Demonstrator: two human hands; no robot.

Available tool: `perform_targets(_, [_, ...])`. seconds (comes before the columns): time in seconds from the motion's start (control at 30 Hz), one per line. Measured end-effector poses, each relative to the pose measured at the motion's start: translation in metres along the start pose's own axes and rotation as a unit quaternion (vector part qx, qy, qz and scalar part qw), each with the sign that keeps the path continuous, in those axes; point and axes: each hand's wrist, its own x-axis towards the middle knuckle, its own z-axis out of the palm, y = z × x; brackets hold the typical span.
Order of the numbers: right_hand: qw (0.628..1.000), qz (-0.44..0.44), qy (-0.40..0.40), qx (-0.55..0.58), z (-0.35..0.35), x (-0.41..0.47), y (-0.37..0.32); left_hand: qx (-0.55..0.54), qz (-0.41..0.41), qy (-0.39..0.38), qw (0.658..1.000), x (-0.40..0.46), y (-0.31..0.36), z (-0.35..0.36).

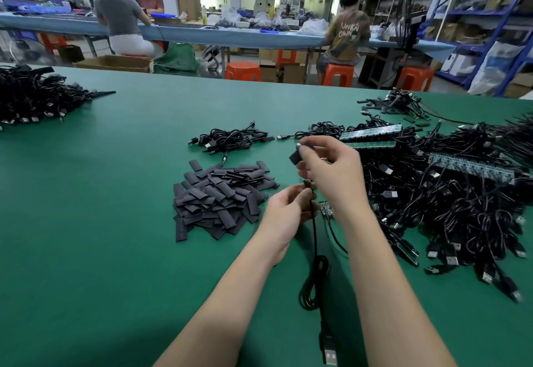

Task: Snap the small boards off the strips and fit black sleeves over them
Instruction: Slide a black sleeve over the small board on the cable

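Head view: my right hand [326,165] pinches a black sleeve [296,155] above the green surface [115,222] — my left hand [284,211] pinches a small board [307,184] with its cable [315,251] hanging. Loose sleeves [222,196] lie left; board strips [372,133] rest among cables, right.

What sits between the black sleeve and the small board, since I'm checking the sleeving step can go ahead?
Nothing visible. The right hand pinches the black sleeve above the small board, which the left hand holds; only open air separates them.
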Motion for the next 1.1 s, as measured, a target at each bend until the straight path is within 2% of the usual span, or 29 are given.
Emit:
perform_targets(0.13, [0.997,0.047,0.033,0.059,-0.020,0.008,0.009,-0.002,-0.002,-0.002,1.000,0.001,-0.002,0.000])
perform_targets(0.23, [0.994,0.076,0.044,0.058,-0.026,0.009,0.015,-0.007,0.008,0.002,1.000,-0.002,0.001,0.001])
perform_targets(0.47, [0.983,0.125,0.011,0.133,-0.023,0.012,0.019,0.008,0.031,0.011,0.999,-0.003,0.002,0.003])
perform_targets(0.77, [0.993,0.106,-0.004,0.053,-0.018,0.015,0.031,0.043,0.045,0.008,0.998,-0.003,0.001,0.001])
perform_targets(0.97, [0.985,0.119,0.024,0.125,-0.024,0.016,0.030,0.004,0.048,0.011,0.999,-0.004,0.000,0.001])
perform_targets(1.1, [0.981,0.119,0.001,0.151,-0.029,0.015,0.029,0.001,0.049,0.011,0.999,-0.002,-0.001,0.001])
